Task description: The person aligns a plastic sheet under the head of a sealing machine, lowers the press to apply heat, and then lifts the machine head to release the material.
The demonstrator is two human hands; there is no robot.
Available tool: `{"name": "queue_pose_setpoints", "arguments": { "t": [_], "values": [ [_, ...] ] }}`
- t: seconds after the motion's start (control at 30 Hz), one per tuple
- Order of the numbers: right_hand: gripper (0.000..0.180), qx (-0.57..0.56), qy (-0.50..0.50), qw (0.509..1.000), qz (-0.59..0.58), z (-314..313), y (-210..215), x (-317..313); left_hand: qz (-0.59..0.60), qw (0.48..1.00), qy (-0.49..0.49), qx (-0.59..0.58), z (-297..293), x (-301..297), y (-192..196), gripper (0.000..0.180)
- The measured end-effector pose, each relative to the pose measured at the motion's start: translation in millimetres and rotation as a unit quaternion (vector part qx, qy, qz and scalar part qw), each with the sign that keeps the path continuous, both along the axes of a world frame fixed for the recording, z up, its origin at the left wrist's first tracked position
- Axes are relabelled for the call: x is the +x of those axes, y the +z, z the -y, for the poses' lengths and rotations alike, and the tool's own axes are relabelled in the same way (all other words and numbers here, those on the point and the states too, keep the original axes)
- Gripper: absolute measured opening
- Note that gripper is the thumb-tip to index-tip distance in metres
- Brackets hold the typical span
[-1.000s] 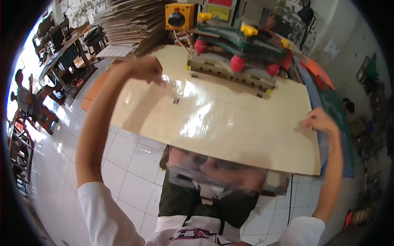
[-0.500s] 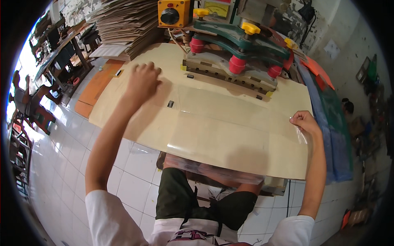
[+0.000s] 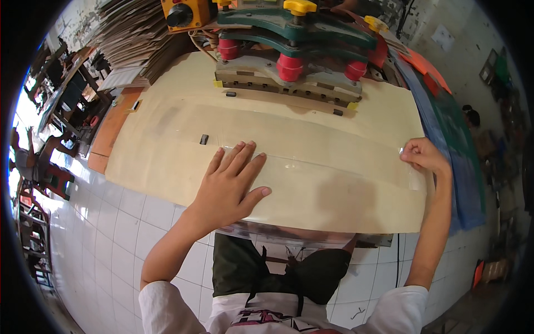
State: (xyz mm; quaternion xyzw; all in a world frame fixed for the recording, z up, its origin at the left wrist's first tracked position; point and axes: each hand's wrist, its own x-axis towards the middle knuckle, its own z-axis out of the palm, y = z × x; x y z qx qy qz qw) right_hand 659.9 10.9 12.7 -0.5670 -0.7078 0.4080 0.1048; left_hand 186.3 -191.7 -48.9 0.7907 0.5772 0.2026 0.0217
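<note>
A clear plastic sheet (image 3: pixel 311 160) lies over the cream board (image 3: pixel 150 178) in front of me, its edges showing mainly as glints. My left hand (image 3: pixel 229 182) rests flat on it, fingers spread, near the sheet's left part. At the right, my right hand (image 3: pixel 427 157) pinches the end of the clear plastic between thumb and fingers. Just beyond my left fingertips a small dark block (image 3: pixel 204 139) sits on the board. Two more, a left block (image 3: pixel 231 94) and a right block (image 3: pixel 337 112), lie along the front of the press (image 3: pixel 289 89).
The press has a green frame with red and yellow knobs. Beside it stand an orange control box (image 3: pixel 183 15) and a stack of brown sheets (image 3: pixel 130 47). Blue plastic sheeting (image 3: pixel 445 145) hangs at the right. Another person (image 3: pixel 28 153) sits far left.
My left hand has come down from the far left of the board and now lies flat on the plastic. The right hand keeps its pinch. The view has shifted.
</note>
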Motion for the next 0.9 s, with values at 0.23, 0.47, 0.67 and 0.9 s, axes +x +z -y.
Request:
{"name": "queue_pose_setpoints", "arguments": {
  "t": [0.23, 0.47, 0.67, 0.9],
  "values": [
    [0.022, 0.026, -0.015, 0.999, 0.026, 29, 49, 72, 0.01, 0.999, 0.004, 0.03, 1, 1, -4, 0.057],
    [0.041, 0.114, -0.028, 0.983, -0.141, 51, 74, 143, 0.033, 0.999, 0.002, 0.041, 0, 0, -5, 0.056],
    [0.065, 0.078, -0.017, 0.993, -0.082, 83, 103, -23, 0.043, 0.998, -0.001, 0.041, -4, 5, -5, 0.057],
    [0.117, 0.057, 0.146, 0.843, -0.514, 142, 62, -184, 0.047, 0.998, 0.009, 0.033, 1, -4, -7, 0.058]
  ]
}}
